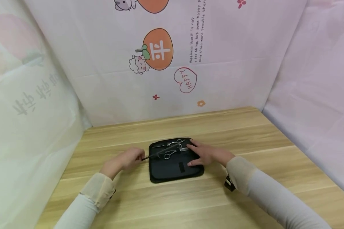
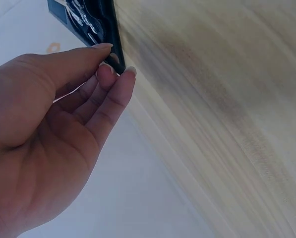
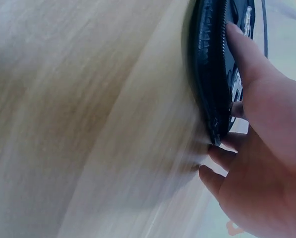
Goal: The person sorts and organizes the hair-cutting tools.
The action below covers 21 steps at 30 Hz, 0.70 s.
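Note:
A black zip case (image 1: pixel 166 171) lies opened flat on the table, with silver scissors (image 1: pixel 168 156) and other metal tools in its far half. My left hand (image 1: pixel 130 158) is at the case's left side, thumb and fingertips pinching the thin end of a dark comb (image 1: pixel 168 149). The comb slants up to the right across the scissors. On the right edge of the case rests my right hand (image 1: pixel 205 154), fingers spread and thumb on the near half. In the right wrist view, the thumb lies by the zipper (image 3: pixel 223 37), other fingertips at the case's corner.
The wood-grained table (image 1: pixel 126 203) extends around the case. A printed white cloth (image 1: pixel 109 89) hangs behind its far edge, and more white cloth hangs at both sides. A small black device (image 1: pixel 229 183) is strapped under the right wrist.

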Tool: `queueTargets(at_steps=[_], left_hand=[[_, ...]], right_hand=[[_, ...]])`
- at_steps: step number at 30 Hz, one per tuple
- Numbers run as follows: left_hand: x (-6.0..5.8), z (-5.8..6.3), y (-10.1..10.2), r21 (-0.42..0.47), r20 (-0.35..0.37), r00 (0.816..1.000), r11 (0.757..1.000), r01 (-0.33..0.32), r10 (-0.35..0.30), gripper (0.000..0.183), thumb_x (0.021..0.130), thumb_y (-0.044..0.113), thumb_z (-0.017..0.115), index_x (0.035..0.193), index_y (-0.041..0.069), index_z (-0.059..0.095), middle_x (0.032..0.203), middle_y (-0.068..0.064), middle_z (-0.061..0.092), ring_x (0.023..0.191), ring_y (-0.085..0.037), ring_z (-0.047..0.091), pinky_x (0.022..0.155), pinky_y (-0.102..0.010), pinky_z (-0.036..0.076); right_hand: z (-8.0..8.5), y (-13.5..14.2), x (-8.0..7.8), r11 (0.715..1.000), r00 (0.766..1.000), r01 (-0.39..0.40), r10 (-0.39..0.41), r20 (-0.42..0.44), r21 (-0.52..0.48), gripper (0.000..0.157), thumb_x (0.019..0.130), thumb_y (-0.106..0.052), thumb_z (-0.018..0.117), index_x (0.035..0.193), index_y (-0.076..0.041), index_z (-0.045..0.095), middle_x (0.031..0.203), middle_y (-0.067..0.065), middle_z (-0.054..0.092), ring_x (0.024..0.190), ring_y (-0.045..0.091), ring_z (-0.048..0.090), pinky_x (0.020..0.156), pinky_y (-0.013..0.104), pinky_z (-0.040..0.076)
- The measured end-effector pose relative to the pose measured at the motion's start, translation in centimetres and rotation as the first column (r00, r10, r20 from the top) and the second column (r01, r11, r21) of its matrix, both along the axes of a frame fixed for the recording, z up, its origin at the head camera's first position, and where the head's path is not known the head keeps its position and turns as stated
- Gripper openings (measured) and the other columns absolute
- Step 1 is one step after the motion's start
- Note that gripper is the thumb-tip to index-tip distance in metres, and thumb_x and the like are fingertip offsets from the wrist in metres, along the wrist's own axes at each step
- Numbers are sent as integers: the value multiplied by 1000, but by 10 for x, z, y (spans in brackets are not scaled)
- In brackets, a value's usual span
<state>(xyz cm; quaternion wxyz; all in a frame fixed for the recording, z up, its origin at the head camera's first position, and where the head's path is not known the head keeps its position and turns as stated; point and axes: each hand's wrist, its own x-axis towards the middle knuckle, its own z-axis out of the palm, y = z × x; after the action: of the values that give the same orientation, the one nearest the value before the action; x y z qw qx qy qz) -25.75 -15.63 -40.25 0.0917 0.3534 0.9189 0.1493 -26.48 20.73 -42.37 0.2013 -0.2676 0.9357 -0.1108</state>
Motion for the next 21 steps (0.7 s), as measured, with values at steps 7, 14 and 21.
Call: queueTargets(at_steps=[7,14,21], left_hand=[[6,2,9,5,-34,996,997,83,-83,9,91,-7,69,87,0,64,77,-2,58,71,-11,48,67,-27,45],[11,-2,16,20,-8,994,994,108,-108,12,92,-6,67,84,2,63,71,3,51,67,-9,44,64,-26,42],[15,0,25,14,9,993,993,113,-114,13,95,-3,67,86,5,61,75,0,53,69,-11,44,65,-28,42]], right_hand=[[4,2,-3,999,999,-31,30,-40,-30,83,99,-48,65,157,3,34,165,29,18,150,44,26,120,53,27],[13,-6,0,996,952,-64,77,-296,54,62,98,-36,70,146,-1,52,148,24,49,135,41,49,109,55,41],[26,-22,8,981,933,-192,194,-303,37,51,94,-28,76,137,-4,62,133,14,63,121,31,62,100,47,51]])
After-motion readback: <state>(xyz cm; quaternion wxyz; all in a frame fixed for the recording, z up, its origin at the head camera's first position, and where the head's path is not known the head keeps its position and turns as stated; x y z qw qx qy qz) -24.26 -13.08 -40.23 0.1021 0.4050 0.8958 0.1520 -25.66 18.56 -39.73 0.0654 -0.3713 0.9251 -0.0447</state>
